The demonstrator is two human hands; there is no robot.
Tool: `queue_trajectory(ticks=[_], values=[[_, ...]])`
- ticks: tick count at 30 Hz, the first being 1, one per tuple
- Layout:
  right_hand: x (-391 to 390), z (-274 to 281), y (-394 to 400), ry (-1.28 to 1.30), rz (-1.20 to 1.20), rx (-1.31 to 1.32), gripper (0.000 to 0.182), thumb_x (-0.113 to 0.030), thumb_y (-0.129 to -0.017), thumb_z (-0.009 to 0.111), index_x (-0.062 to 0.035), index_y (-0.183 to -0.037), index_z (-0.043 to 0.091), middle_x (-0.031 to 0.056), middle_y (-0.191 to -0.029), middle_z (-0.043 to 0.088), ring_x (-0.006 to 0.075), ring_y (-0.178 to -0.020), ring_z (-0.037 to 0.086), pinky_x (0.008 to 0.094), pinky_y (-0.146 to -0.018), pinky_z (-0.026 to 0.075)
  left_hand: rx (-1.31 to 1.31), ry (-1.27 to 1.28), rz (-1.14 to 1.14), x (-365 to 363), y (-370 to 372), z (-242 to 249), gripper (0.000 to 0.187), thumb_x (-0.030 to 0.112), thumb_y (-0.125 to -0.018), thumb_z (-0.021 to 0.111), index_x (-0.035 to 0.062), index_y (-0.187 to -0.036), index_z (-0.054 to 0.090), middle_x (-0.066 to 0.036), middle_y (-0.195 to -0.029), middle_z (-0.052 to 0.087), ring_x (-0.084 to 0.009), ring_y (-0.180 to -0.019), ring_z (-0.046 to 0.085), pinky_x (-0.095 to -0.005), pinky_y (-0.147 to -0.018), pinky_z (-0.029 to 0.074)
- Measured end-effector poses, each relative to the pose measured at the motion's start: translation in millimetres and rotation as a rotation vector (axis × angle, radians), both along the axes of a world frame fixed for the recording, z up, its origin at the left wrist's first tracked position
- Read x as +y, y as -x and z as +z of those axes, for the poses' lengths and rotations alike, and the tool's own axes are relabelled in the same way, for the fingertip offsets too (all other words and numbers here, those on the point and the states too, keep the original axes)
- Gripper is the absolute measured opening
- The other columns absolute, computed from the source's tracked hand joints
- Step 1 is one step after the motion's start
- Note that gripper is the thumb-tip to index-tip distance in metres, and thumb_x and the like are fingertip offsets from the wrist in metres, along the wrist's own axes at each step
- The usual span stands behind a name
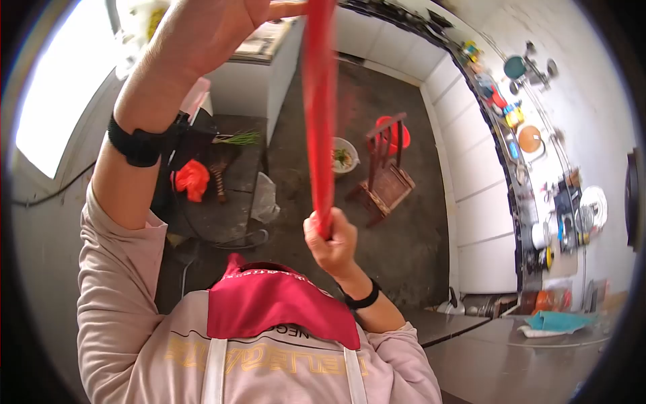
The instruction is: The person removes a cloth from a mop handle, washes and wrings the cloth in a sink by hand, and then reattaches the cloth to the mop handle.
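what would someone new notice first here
The long red object, slightly blurred, rising up the middle from the right hand. Next, perhaps, the wooden chair on the floor beside a red basin, and the bright red bag on the dark table at left.

Pink shirt (pixel 282 363): black letters, perhaps "NEG"; yellow lettering unclear. Red apron (pixel 282 303): white lettering illegible.

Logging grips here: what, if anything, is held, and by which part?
Right hand: a long red object, by its lower end. Left hand: cannot tell.
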State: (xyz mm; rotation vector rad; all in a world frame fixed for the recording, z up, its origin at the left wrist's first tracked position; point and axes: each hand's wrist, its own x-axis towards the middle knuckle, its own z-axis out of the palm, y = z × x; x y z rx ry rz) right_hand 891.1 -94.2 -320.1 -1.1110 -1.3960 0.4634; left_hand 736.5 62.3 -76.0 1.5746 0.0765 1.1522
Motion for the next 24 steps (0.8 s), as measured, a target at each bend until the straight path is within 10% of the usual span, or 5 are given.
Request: queue_trajectory(ticks=[7,13,24], values=[[-21.4,-84.7,-95.2,0.159,-0.117,-0.002,0.015,-0.010,-0.081,0.060,-0.0027,-0.092,0.052,0.0060,-0.058,0.052,0.0139,-0.048,0.053,0.0264,-0.049,0.043,0.014,0.347,0.087,28.6,-138.9,-89.7,0.019,0.026,-0.091,0.053,0.0099,-0.088,0.044,0.003,-0.065,0.039,-0.0082,-0.054,0.041,-0.0255,-0.057,0.041],[-17.8,-192.8,-141.0,0.519,-0.092,-0.061,0.025,-0.018,-0.083,0.060,-0.0058,-0.101,0.048,0.0168,-0.070,0.058,0.0369,-0.066,0.060,0.0406,-0.056,0.046,0.127,0.556,-0.080,39.9,-208.4,-184.8,0.017,0.021,-0.092,0.051,0.0111,-0.083,0.041,0.003,-0.058,0.034,-0.0088,-0.046,0.037,-0.0259,-0.049,0.039],[77.1,-232.0,-232.1,0.769,-0.084,-0.125,0.038,-0.036,-0.080,0.062,-0.0063,-0.101,0.050,0.0110,-0.081,0.055,0.0275,-0.075,0.056,0.0364,-0.068,0.044,0.288,0.374,-0.344,115.1,-352.8,-197.7,0.022,0.025,-0.089,0.057,0.0046,-0.094,0.051,0.001,-0.067,0.049,-0.0078,-0.062,0.049,-0.0236,-0.060,0.042]])
